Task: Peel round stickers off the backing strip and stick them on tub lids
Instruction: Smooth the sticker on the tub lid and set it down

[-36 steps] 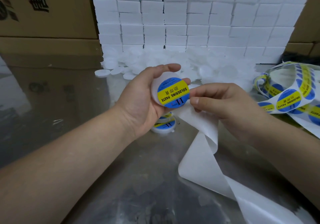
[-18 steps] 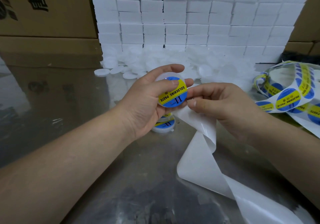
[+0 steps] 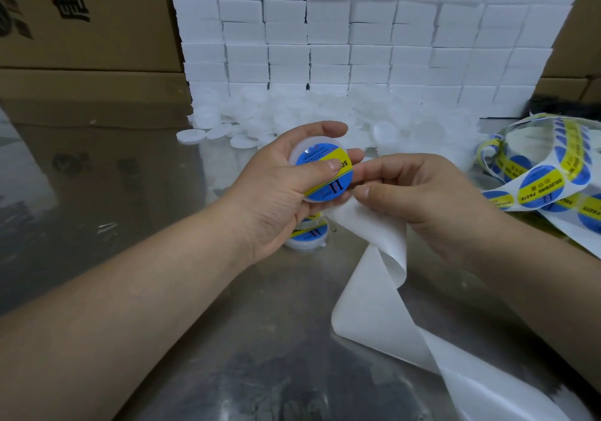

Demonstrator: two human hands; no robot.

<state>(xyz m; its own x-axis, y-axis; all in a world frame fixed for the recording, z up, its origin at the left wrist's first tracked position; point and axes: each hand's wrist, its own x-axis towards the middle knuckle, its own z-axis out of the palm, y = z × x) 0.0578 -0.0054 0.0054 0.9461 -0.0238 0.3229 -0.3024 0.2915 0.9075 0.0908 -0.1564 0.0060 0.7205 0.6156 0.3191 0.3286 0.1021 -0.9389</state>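
Lid (image 3: 304, 148) in left hand (image 3: 276, 202) (sticker (image 3: 333, 188) on)

I see a shiny metal worktop (image 3: 227, 372) reflecting soft light, running back to a wall of stacked white blocks (image 3: 357, 30). Brown cardboard boxes (image 3: 97, 46) flank that wall, left and right.

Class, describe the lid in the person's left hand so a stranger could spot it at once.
Find the wall of white blocks at the back, a heap of plain white lids at its foot. Nearer, the left hand grips one lid, thumb across its blue-and-yellow sticker. The heap's lids are bare; the other stickered lid lies on the table.
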